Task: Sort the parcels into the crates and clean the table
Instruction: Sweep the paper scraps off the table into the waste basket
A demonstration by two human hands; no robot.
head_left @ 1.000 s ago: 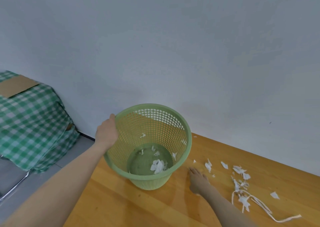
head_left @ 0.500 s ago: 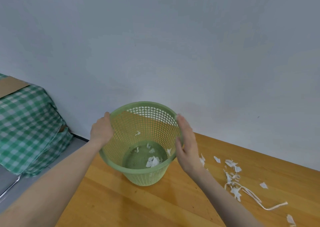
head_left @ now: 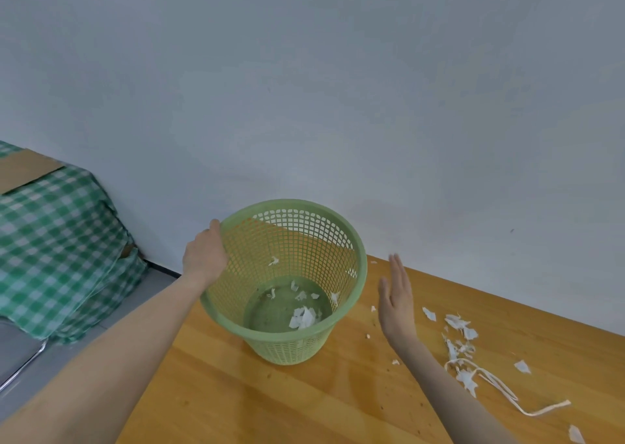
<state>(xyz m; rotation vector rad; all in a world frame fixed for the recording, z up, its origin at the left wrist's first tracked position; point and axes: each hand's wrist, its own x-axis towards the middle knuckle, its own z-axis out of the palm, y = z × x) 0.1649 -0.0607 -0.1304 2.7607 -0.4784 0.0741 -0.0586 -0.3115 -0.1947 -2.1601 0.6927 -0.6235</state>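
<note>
Left hand point(head_left: 206, 257) grips bin point(head_left: 291, 345) rim; I judge mesh light, flexy. Right hand point(head_left: 397, 303) flat, empty; scraps point(head_left: 458, 323) beside it flimsy: sweep, don't pinch.

Basket held at the table's end

A pale green plastic mesh basket point(head_left: 287, 350) stood on the orange-brown wooden table point(head_left: 270, 403), near its left edge and close to the plain grey-white wall point(head_left: 338, 88); the left hand point(head_left: 204, 257) held its left rim; the right hand point(head_left: 397, 303) was raised just beside the basket's right side, fingers straight, palm towards it, touching nothing; torn white paper scraps point(head_left: 302, 318) lay in the basket's bottom; more white paper scraps point(head_left: 456, 321) and a long white paper strip point(head_left: 500, 389) littered the table right of that hand; at left, a green-and-white checked cloth point(head_left: 57, 240) draped some bulky shape, a flat brown cardboard piece point(head_left: 23, 167) on top.
</note>
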